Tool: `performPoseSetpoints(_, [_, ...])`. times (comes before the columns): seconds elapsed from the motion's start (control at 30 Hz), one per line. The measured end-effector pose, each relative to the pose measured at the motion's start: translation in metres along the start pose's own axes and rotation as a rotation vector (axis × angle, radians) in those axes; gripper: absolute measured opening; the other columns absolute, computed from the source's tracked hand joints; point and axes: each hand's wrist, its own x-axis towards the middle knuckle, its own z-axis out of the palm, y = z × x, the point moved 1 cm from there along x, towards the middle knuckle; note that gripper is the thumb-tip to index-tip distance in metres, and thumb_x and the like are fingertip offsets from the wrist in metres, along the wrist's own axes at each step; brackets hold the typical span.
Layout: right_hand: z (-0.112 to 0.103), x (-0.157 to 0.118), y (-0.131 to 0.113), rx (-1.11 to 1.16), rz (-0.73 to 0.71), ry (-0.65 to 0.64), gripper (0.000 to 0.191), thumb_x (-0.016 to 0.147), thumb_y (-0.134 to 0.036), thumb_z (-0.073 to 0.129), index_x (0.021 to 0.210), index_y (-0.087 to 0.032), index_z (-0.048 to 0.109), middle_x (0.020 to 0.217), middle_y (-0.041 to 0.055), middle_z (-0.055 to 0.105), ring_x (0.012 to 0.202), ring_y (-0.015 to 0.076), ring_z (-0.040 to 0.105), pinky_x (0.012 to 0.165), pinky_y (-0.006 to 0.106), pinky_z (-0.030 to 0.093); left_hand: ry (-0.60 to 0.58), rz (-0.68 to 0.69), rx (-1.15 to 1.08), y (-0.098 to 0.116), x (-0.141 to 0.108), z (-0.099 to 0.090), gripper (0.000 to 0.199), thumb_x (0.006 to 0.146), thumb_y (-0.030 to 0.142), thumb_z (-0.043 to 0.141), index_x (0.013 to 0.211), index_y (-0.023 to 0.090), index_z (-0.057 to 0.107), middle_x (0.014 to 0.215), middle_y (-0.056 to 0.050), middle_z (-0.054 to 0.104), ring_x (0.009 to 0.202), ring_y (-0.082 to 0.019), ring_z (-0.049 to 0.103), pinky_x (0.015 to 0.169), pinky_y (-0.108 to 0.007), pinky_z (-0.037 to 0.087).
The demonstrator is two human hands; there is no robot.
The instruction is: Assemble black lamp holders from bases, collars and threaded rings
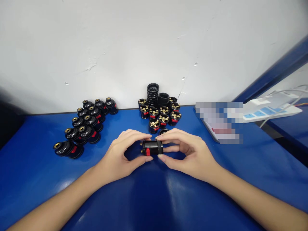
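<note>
A black lamp socket [153,147] lies on its side between my hands, just above the blue tabletop. It has a red switch tab, brass terminals at its left end and a black ring round its right end. My left hand [120,150] pinches the socket's body between thumb and fingertips. From the other side, my right hand [192,152] grips the ringed end with its thumb and fingers. Just beyond my hands stand several open socket bodies [164,120] with brass terminals facing up. A small black round part [164,131] is partly hidden behind my right hand.
On the left, several domed black sockets [84,135] with brass tops stand in slanting rows. A stack of black threaded rings [152,95] and a shorter ring stack [163,98] stand by the white wall [120,48]. A phone [211,128] and a white power strip [271,112] lie right.
</note>
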Motion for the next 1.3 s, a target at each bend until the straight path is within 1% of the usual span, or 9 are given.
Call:
performPoseSetpoints(0.1, [0.0004,-0.0003,-0.0007,0.012,0.005,-0.006,0.042,0.086,-0.006,0.087,0.123,-0.025,0.082,0.117,0.0059,0.075,0.106,0.0234,0.084,0.091,0.038,0.077,-0.066,-0.053,0.003,0.0001,-0.0011,-0.0016,0.041,0.105,0.04,0.075,0.142,0.024,0.069,0.123,-0.008,0.082,0.109,-0.025,0.074,0.099,-0.041,0.053])
performPoseSetpoints(0.23, [0.0011,-0.001,-0.0011,0.004,0.013,-0.02,0.041,0.085,-0.006,0.088,0.122,-0.024,0.082,0.117,0.0062,0.075,0.105,0.0229,0.084,0.091,0.038,0.077,-0.122,-0.148,-0.015,-0.0013,-0.0002,-0.0024,0.031,0.116,0.039,0.053,0.126,0.024,0.078,0.106,-0.005,0.085,0.093,-0.02,0.075,0.088,-0.037,0.051])
performPoseSetpoints(0.37, [0.0003,-0.001,-0.001,-0.016,-0.003,-0.011,0.041,0.085,-0.005,0.087,0.122,-0.024,0.082,0.116,0.0056,0.075,0.104,0.0214,0.084,0.09,0.036,0.077,-0.075,-0.131,-0.072,-0.0021,0.0014,-0.0014,0.021,0.108,0.031,0.071,0.126,0.023,0.077,0.103,-0.004,0.085,0.093,-0.019,0.075,0.09,-0.035,0.054])
performPoseSetpoints(0.53, [-0.0004,-0.0003,-0.0007,-0.025,-0.002,0.008,0.042,0.086,-0.007,0.088,0.123,-0.025,0.082,0.117,0.0051,0.075,0.105,0.0213,0.084,0.09,0.033,0.077,0.028,-0.046,-0.102,-0.001,0.0016,-0.0013,0.041,0.094,0.029,0.089,0.131,0.023,0.072,0.119,-0.007,0.081,0.108,-0.022,0.074,0.099,-0.036,0.058])
performPoseSetpoints(0.6, [0.0001,-0.0003,-0.0008,-0.013,0.003,0.004,0.042,0.086,-0.007,0.088,0.123,-0.025,0.082,0.116,0.0051,0.075,0.105,0.0214,0.084,0.089,0.033,0.077,-0.005,-0.057,-0.068,-0.0008,0.0009,-0.0009,0.047,0.094,0.031,0.089,0.136,0.024,0.07,0.121,-0.007,0.081,0.11,-0.022,0.073,0.1,-0.037,0.057])
performPoseSetpoints(0.7, [0.0012,-0.0003,-0.0011,-0.001,0.01,-0.003,0.041,0.086,-0.007,0.088,0.123,-0.024,0.082,0.115,0.0056,0.075,0.104,0.0215,0.084,0.089,0.035,0.077,-0.066,-0.062,-0.032,-0.0001,0.0002,-0.0002,0.037,0.099,0.032,0.084,0.133,0.024,0.073,0.116,-0.007,0.082,0.106,-0.023,0.072,0.1,-0.039,0.057])
performPoseSetpoints(1.0, [0.0015,0.0001,-0.0053,-0.059,0.048,-0.015,0.035,0.09,-0.013,0.086,0.123,-0.023,0.079,0.114,0.0055,0.076,0.096,0.0201,0.086,0.089,0.034,0.077,-0.031,-0.069,-0.065,0.0068,0.0019,-0.0001,0.027,0.099,0.028,0.082,0.125,0.022,0.077,0.106,-0.006,0.083,0.095,-0.02,0.072,0.092,-0.036,0.057])
performPoseSetpoints(1.13, [0.0003,-0.0002,-0.0067,-0.143,-0.01,-0.073,0.043,0.092,-0.016,0.088,0.131,-0.029,0.078,0.133,0.0079,0.073,0.115,0.0244,0.082,0.094,0.035,0.076,-0.05,-0.172,-0.091,0.0051,0.0007,-0.0004,0.018,0.104,0.031,0.076,0.119,0.022,0.078,0.099,-0.004,0.082,0.089,-0.018,0.073,0.085,-0.032,0.058])
performPoseSetpoints(1.3, [-0.0008,0.0004,-0.005,-0.132,0.03,-0.061,0.037,0.094,-0.019,0.087,0.129,-0.027,0.078,0.119,0.006,0.076,0.096,0.0199,0.086,0.086,0.03,0.077,-0.037,-0.045,-0.066,0.0005,-0.0011,0.0003,0.048,0.097,0.037,0.086,0.14,0.025,0.068,0.123,-0.007,0.082,0.108,-0.022,0.077,0.098,-0.036,0.06])
